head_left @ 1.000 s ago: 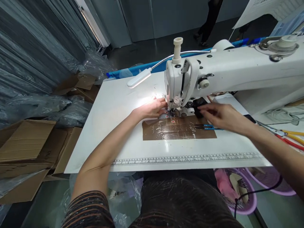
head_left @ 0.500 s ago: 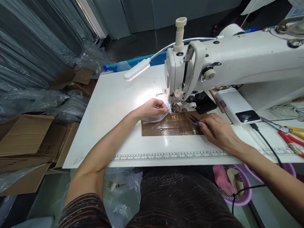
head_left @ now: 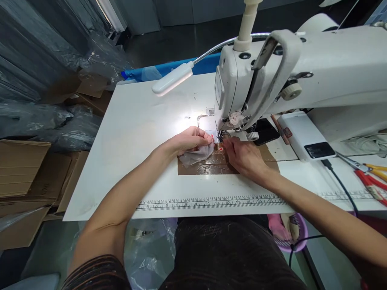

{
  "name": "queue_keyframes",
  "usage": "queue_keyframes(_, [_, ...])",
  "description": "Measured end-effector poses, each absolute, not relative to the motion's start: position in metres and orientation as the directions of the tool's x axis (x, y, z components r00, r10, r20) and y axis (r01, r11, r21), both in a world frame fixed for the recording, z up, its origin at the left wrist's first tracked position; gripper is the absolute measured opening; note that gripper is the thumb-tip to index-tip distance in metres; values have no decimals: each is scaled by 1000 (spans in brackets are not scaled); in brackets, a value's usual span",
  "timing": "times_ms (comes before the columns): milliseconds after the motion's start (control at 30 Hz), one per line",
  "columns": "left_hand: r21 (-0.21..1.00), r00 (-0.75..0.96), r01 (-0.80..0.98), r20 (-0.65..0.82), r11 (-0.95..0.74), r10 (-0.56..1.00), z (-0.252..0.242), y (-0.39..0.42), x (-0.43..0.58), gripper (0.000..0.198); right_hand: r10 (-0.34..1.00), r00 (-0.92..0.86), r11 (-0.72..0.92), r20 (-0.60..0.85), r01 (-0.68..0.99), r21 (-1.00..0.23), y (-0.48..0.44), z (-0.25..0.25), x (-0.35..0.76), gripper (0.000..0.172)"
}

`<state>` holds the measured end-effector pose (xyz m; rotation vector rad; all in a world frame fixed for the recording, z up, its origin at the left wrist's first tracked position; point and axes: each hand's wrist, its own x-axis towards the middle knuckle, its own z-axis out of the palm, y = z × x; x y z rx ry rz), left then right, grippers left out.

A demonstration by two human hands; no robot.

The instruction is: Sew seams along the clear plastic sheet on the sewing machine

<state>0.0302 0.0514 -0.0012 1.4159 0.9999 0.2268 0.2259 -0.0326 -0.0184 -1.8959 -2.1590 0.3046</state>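
My left hand (head_left: 196,140) pinches a small piece of thin white fabric (head_left: 198,155) just left of the sewing machine's needle area. A small red mark shows by my left fingertips. My right hand (head_left: 243,157) is closed, its fingertips close to the presser foot (head_left: 221,135). The dark tweezers in it are mostly hidden by my fingers and the machine. Both hands are over a brown taped sheet (head_left: 208,167) on the table, with a small red-and-white piece (head_left: 221,149) lying on it between them. The white sewing machine (head_left: 238,80) stands directly behind my hands.
A lamp (head_left: 173,78) on a bendable neck lights the white table (head_left: 136,133). Under the machine arm lie a black phone (head_left: 266,131) and a white power bank (head_left: 305,135). Pliers (head_left: 367,169) lie at right. Cardboard boxes (head_left: 24,173) stand left; a purple basket (head_left: 302,231) sits below.
My right hand has moved left, bringing the tweezers to the presser foot. My left hand keeps its pinch on the fabric, which now hangs lower over the brown sheet. The view has shifted closer.
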Motion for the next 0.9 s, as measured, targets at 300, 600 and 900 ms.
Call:
queue_keyframes(300, [890,567,391,-432,233,701,-2,50,32,32,997,-76,68,-26,972,-223,-27,-17,205,36])
queue_keyframes(600, [902,594,415,-368,119,716,-9,49,28,39,999,-6,-6,-42,961,-276,-22,-18,193,38])
queue_keyframes(900, [898,519,438,-294,46,803,4,41,30,15,984,-90,156,156,857,-491,-45,-21,234,43])
